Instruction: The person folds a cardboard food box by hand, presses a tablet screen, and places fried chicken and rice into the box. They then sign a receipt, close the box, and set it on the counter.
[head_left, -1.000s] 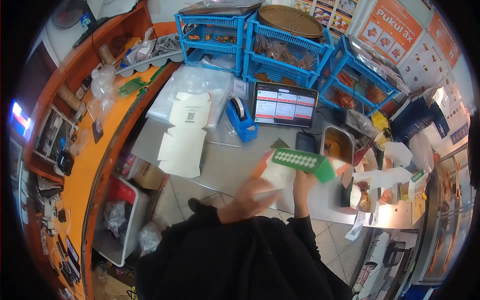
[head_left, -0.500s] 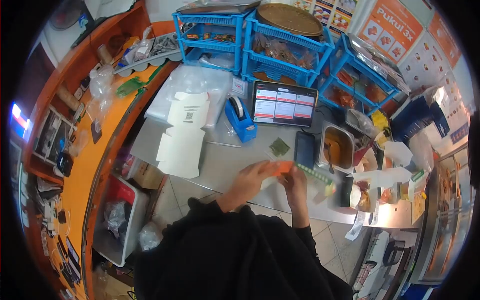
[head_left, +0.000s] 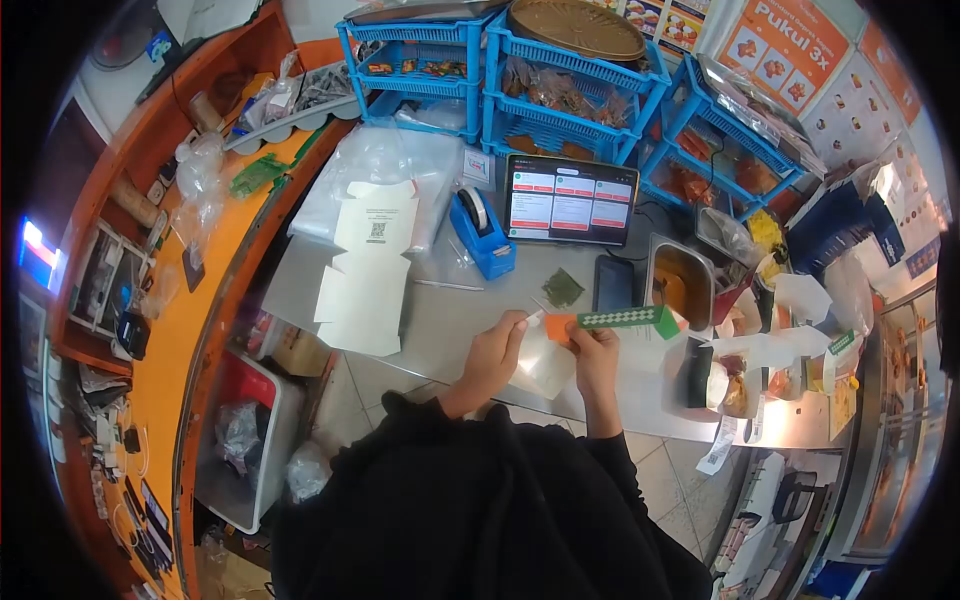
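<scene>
My two bare hands at a grey metal counter (head_left: pixel 440 325), with a partly folded paper carton in green, orange and white (head_left: pixel 628 319) held between them. The carton is raised in front of my body, over the counter's near edge. My right hand (head_left: pixel 596 358) grips it, thumb and fingers closed beside the orange flap; my left hand (head_left: pixel 490 357) is closed at the fingertips on its white left edge. Compared with the preceding half second, the green patterned band has swung from a downward slope to nearly level, and a white panel now shows between the hands. A second ago the left hand was a blur below the carton; both hands now bear on it. I take this to mean that the carton is steadied and its flaps are being worked, its shape not yet closed. Beyond it lie a dark green, leaf-like square (head_left: pixel 563 288) and a black phone-like device (head_left: pixel 613 284). To the left, well apart, a flat, cream-white carton blank with a printed code (head_left: pixel 370 275) lies unfolded; to the right stand opened white cartons holding food (head_left: pixel 768 347).
</scene>
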